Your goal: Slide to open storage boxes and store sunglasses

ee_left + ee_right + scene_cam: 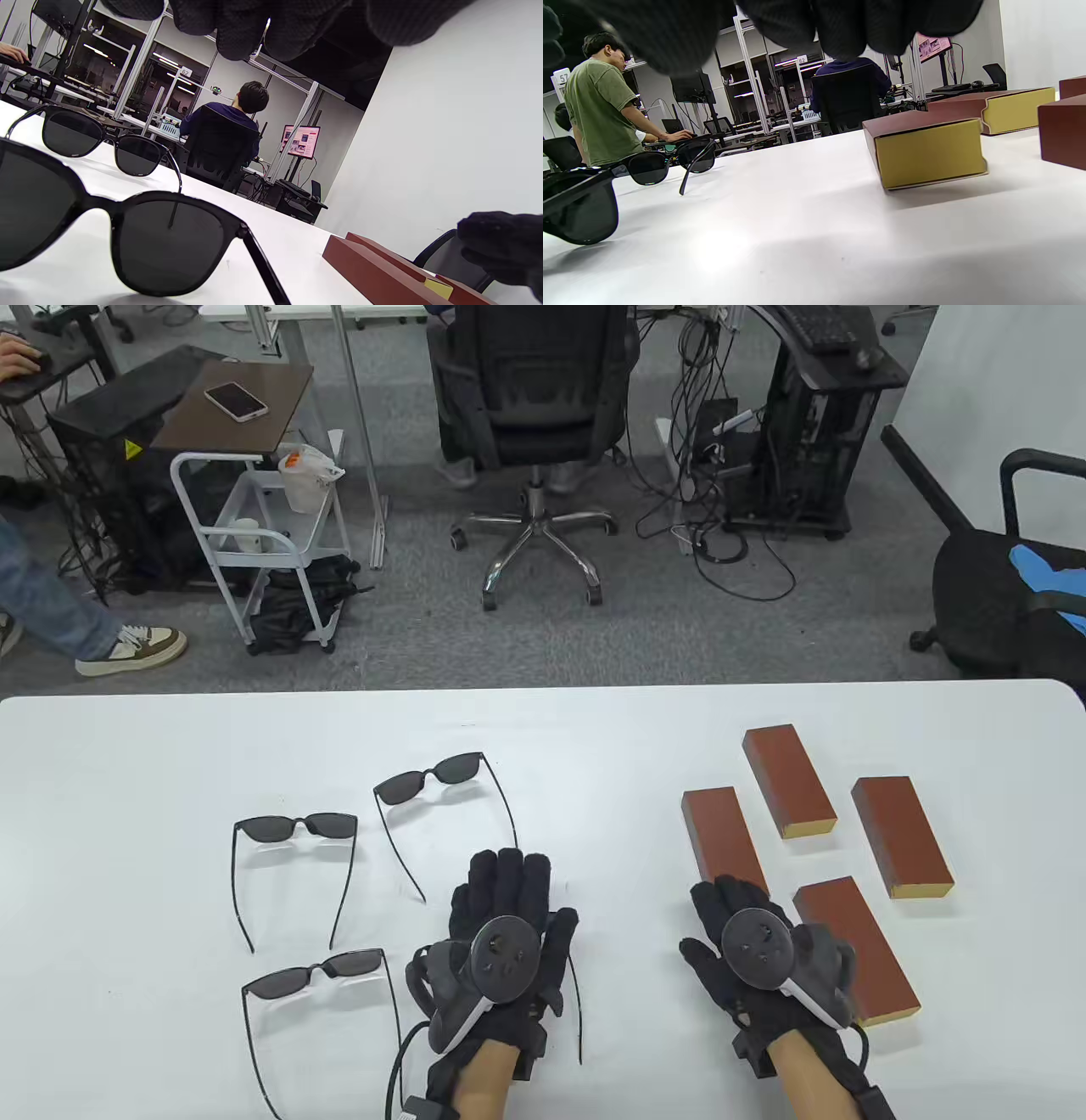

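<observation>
Both the left hand (pixel 509 925) and right hand (pixel 755 950) lie flat with fingers released, grasping nothing, apparently staged: sunglasses (pixel 297 827) at nine o'clock, closed storage boxes (pixel 789 780) at three.

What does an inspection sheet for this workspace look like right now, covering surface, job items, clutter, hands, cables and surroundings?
Surface: white table, bare between the items.
Job's things: four brown storage boxes, all slid shut, on the right; sunglasses on the left, three pairs in plain sight, temples unfolded, and a fourth under the left hand.
Clutter: nothing seen on the table.
Hands: left hand lies flat over that fourth pair; right hand lies flat, fingertips by the nearest boxes.
Cables: glove lead at the left wrist.
Surroundings: office chair, trolley, floor cables.
</observation>
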The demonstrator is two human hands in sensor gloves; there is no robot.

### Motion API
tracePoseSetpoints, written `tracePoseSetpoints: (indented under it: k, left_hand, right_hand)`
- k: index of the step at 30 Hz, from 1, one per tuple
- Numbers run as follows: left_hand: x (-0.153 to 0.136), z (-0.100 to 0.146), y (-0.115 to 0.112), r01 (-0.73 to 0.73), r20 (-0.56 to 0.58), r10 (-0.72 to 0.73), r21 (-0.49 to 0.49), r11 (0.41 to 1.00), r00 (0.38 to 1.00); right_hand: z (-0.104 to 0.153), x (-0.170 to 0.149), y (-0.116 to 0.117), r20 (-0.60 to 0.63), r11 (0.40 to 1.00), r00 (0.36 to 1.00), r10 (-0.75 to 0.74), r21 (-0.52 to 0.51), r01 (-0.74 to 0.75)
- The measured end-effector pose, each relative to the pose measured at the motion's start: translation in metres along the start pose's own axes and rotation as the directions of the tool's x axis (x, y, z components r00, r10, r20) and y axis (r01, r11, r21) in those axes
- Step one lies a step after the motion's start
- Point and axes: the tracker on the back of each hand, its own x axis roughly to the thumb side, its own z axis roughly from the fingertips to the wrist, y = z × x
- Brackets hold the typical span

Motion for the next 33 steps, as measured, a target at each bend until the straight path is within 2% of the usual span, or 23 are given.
tracePoseSetpoints:
  k: [27, 33]
  left_hand:
    - [-0.006, -0.004, 0.001, -0.003, -0.013, 0.003, -0.018, 1.000, 1.000]
    - [-0.014, -0.011, 0.002, 0.034, -0.069, -0.039, -0.071, 0.997, 0.997]
  right_hand:
    - [-0.001, 0.000, -0.002, 0.029, 0.999, 0.999, -0.037, -0.036, 0.038]
    - [-0.003, 0.005, 0.003, 0.043, 1.000, 0.999, -0.006, -0.010, 0.006]
